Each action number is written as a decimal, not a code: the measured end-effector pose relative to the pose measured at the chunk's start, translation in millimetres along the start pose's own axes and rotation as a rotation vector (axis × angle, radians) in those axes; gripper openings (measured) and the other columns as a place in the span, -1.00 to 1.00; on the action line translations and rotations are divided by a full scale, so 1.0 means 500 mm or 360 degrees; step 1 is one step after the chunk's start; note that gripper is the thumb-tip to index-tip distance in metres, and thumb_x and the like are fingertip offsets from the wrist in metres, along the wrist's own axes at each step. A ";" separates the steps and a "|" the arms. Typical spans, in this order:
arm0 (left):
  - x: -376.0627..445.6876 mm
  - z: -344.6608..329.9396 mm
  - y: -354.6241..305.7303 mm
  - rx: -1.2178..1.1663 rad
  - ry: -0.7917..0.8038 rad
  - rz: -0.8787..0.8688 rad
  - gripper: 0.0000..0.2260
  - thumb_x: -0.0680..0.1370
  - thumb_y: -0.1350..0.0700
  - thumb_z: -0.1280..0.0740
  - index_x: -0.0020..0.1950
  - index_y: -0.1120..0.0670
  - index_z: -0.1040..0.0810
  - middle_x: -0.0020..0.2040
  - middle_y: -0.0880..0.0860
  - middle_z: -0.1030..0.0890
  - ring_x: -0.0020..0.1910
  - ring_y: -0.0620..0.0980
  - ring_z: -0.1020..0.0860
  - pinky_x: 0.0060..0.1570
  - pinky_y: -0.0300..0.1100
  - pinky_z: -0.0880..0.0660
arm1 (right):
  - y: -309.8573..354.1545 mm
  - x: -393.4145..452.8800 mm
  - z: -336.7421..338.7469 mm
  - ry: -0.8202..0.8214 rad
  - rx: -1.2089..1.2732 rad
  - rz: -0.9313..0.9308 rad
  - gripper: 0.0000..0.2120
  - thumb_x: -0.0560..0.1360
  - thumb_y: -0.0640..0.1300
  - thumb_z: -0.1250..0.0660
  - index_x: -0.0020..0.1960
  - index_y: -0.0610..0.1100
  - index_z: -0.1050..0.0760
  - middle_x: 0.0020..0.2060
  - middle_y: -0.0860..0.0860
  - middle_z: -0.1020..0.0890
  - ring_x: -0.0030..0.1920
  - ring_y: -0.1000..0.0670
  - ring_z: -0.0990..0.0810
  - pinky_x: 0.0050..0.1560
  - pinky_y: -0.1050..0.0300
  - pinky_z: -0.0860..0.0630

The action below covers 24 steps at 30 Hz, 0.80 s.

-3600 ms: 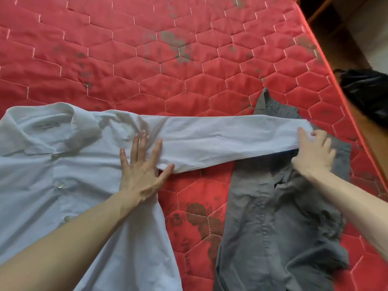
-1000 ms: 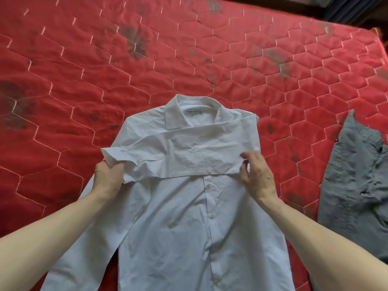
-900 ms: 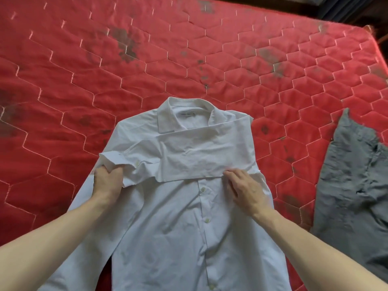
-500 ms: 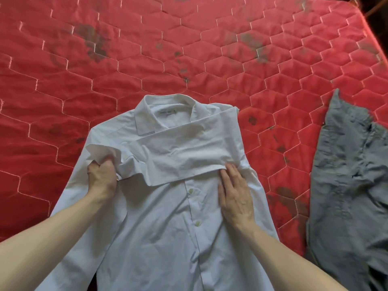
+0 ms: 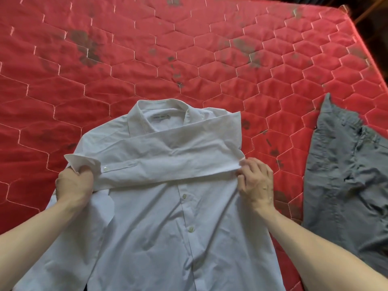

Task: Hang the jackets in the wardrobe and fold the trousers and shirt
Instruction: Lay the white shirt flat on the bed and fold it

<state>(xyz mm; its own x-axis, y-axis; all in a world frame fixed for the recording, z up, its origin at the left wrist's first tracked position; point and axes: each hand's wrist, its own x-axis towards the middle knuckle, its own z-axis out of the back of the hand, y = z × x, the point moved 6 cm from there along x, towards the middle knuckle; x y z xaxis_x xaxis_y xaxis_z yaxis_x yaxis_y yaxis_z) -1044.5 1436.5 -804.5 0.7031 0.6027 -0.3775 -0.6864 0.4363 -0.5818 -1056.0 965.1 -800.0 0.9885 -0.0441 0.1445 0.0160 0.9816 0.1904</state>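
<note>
While the white shirt (image 5: 168,206) lies buttoned and face up on the red mattress (image 5: 189,59), one sleeve (image 5: 168,162) is folded across its chest. At nine o'clock the left hand (image 5: 73,183) grips the cuff (image 5: 81,162) in a closed fist; at three o'clock the right hand (image 5: 257,181) pinches the fold at the shoulder. Pulling both ends evenly should flatten the sleeve and keep its edge level below the collar. Grey trousers (image 5: 346,175) lie further out at three o'clock.
</note>
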 end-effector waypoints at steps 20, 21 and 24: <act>0.016 0.003 0.031 -0.0117 0.0033 0.0000 -0.52 0.40 -0.10 -0.26 0.15 0.17 -0.65 0.10 0.22 -0.69 0.12 0.28 -0.62 0.11 0.22 -0.56 | 0.047 0.250 -0.069 0.0517 -0.0114 0.0508 -0.40 0.71 0.06 0.02 0.70 -0.05 0.04 0.69 -0.01 -0.01 0.68 -0.04 0.05 0.63 -0.17 -0.05; 0.018 0.004 0.031 -0.0118 0.0036 -0.0012 -0.54 0.42 -0.09 -0.28 0.16 0.18 -0.65 0.10 0.22 -0.69 0.11 0.27 -0.62 0.09 0.20 -0.55 | 0.046 0.239 -0.087 0.0659 -0.0185 0.0635 -0.39 0.72 0.13 0.07 0.70 -0.03 0.11 0.69 0.00 0.05 0.68 -0.02 0.11 0.64 -0.18 -0.02; 0.014 0.008 0.024 -0.0115 0.0072 -0.0057 -0.67 0.52 0.02 -0.39 0.13 0.24 -0.65 0.06 0.23 -0.68 0.00 0.18 -0.60 -0.03 0.09 -0.49 | -0.020 0.250 -0.121 0.0986 -0.0206 0.0016 -0.25 0.67 0.33 0.12 0.67 -0.02 0.32 0.66 0.01 0.27 0.66 0.00 0.28 0.64 -0.16 0.14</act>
<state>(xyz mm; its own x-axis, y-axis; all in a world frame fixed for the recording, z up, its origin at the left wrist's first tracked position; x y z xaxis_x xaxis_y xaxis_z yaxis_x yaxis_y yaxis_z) -1048.4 1448.5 -811.2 0.7356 0.5560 -0.3869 -0.6468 0.4067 -0.6452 -923.7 960.9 -842.5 0.8917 0.0432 -0.4505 -0.0142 0.9976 0.0675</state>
